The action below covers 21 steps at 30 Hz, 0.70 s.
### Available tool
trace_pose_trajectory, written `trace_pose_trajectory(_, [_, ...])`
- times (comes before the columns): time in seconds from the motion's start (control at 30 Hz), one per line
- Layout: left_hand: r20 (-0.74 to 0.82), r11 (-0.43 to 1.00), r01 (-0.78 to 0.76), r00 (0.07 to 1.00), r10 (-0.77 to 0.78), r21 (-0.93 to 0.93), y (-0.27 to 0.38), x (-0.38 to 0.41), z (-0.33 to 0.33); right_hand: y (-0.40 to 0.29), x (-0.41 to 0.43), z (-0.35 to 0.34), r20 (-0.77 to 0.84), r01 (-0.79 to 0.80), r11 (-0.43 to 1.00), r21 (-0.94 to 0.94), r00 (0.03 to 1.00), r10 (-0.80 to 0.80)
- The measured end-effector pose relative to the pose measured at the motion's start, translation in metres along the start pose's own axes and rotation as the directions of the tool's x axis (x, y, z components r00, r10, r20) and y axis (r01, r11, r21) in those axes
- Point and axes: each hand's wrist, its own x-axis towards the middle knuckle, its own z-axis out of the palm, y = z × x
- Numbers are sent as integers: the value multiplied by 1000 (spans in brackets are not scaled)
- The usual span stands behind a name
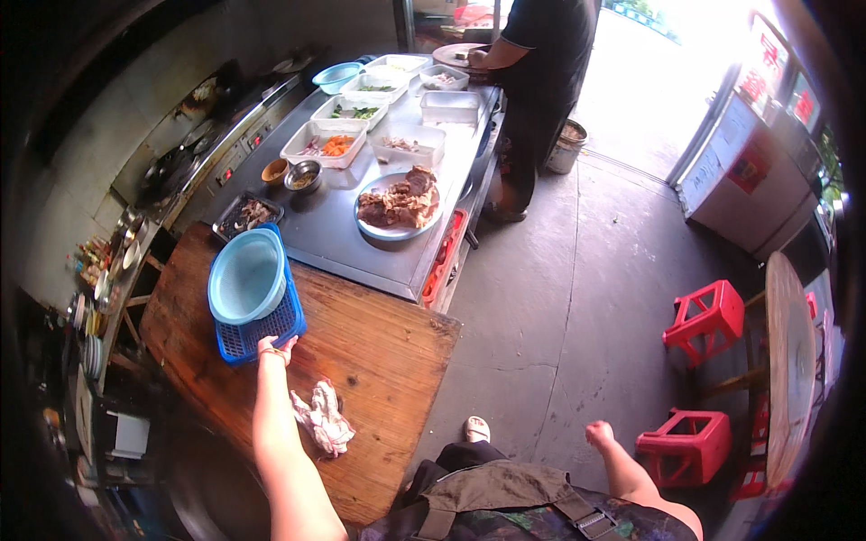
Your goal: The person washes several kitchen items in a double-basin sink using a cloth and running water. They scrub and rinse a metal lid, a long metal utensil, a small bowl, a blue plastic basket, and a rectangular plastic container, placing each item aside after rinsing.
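My left hand (277,349) is at the near edge of a blue plastic basket (233,343), its fingers on the rim. A light blue plastic colander (247,276) rests in that basket on the wooden table (379,338). A crumpled, stained cloth (326,419) lies on the wood, just right of my left forearm. My right hand (599,433) hangs over the floor at my right side, away from any object; its fingers look curled, and nothing is seen in it. Beyond the wood, a plate of cooked meat (399,203) stands on the steel counter (325,237).
Plastic tubs of cut food (325,142), small bowls (303,177) and a metal tray (247,215) stand on the counter. A person (541,88) works at a round chopping board (460,57). Red stools (707,318) and a round table (788,372) are at right; a bucket (567,147) stands near the doorway.
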Motion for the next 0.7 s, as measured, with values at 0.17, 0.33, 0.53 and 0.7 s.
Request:
trace_pose_trajectory(0.17, [-2,980,-134,991,136,-146,30,-25,-37,-111,81,4,100,107,991,75,988,-114])
trace_pose_trajectory(0.33, [77,904,-410,904,421,-123,30,-151,-98,-157,110,37,422,-5,1000,5,906,2])
trace_pose_trajectory(0.53, [-91,892,-420,907,410,-166,-26,-349,-170,-178,128,103,577,192,952,-239,816,-20])
trace_pose_trajectory(0.7, [-254,837,-435,896,364,-334,-103,-427,-252,-197,70,147,662,473,741,-476,748,-52])
